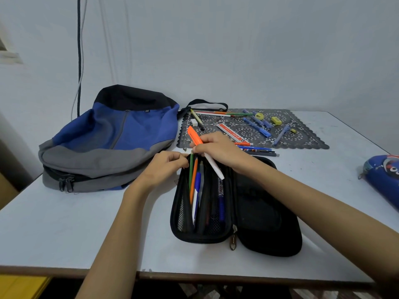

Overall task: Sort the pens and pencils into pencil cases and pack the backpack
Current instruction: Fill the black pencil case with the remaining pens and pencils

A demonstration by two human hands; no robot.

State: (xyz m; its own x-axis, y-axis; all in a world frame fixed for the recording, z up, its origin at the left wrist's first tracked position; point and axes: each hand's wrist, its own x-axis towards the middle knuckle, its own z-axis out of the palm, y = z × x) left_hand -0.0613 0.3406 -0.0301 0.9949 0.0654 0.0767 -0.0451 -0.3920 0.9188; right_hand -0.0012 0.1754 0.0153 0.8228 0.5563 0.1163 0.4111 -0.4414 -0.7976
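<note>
Backpack (pixel 112 134) sits well apart on the left. The black pencil case (pixel 265 212) lies open before me, with pens in its mesh half. My left hand (pixel 166 167) pinches the case's far rim, and my right hand (pixel 218 147) grips the orange-capped pen (pixel 212 164), angled over the pocket. I'd slide it in alongside the others, not across them. Loose pens on the mat (pixel 302 139) lie just behind my knuckles, so I'd keep low.
</note>
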